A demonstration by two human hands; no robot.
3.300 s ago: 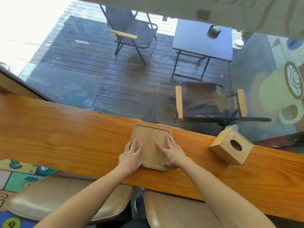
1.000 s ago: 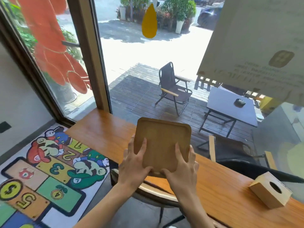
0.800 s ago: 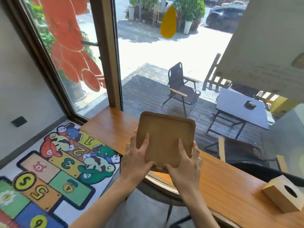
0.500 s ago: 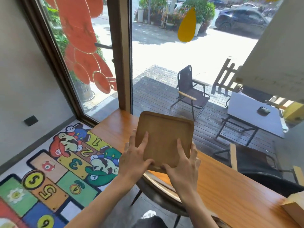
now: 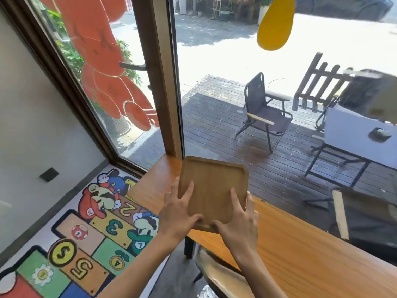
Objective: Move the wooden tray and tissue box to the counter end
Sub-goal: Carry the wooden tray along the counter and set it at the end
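A square wooden tray (image 5: 212,186) with a raised rim is held in the air above the left end of the orange wooden counter (image 5: 300,246). My left hand (image 5: 179,211) grips its near left edge, thumb on top. My right hand (image 5: 239,222) grips its near right edge the same way. The tray tilts slightly toward me. The counter's end (image 5: 154,181) lies just below and left of the tray, beside the window frame. The tissue box is out of view.
A brown window post (image 5: 165,82) rises at the counter's far end. A stool seat (image 5: 217,278) stands under the counter near me. A colourful hopscotch mat (image 5: 71,250) covers the floor on the left. Outside the glass are a folding chair (image 5: 264,112) and table (image 5: 356,136).
Both hands have carried the tray from the counter's middle leftward to its end. My view has swung left, and the tissue box has slipped out of the frame on the right.
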